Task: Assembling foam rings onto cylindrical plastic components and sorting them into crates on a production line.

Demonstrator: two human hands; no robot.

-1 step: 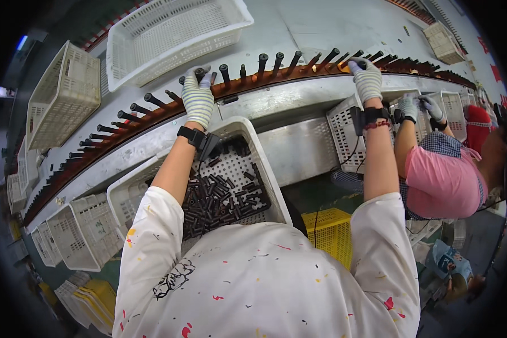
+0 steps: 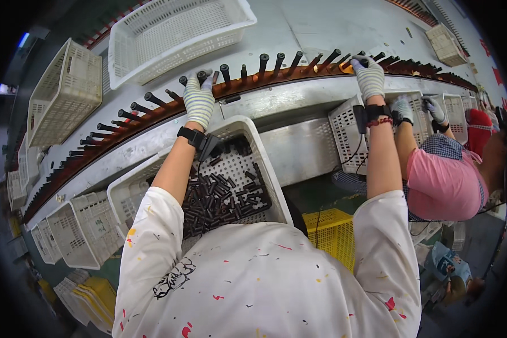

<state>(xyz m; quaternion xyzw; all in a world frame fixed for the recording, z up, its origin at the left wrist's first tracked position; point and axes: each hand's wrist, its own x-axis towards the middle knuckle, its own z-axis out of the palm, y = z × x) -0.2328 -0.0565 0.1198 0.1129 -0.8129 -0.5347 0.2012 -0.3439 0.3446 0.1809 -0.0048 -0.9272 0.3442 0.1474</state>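
My left hand (image 2: 199, 104), in a striped knit glove, has its fingers closed round a black flared-top tube (image 2: 201, 75) on the long reddish-brown rail (image 2: 244, 83). Farther right along the rail, my right hand (image 2: 370, 81), gloved alike, grips another black tube (image 2: 363, 61) near an orange glow. Between my hands stand several upright black tubes (image 2: 263, 65), some slimmer than others. Below my left forearm, a white crate (image 2: 262, 155) holds a heap of short black tubular pieces (image 2: 211, 197). Both wrists carry black strapped devices.
A large white basket (image 2: 180, 56) rests behind the rail, with another crate (image 2: 67, 93) to its left. A yellow crate (image 2: 329, 234) is below on the right. A co-worker in pink (image 2: 445, 180) sits at my right, gloved hands (image 2: 403, 108) close to my right forearm.
Both my hands stay on the same tubes, with the view shifted very slightly. The co-worker's gloved hands are somewhat farther apart.
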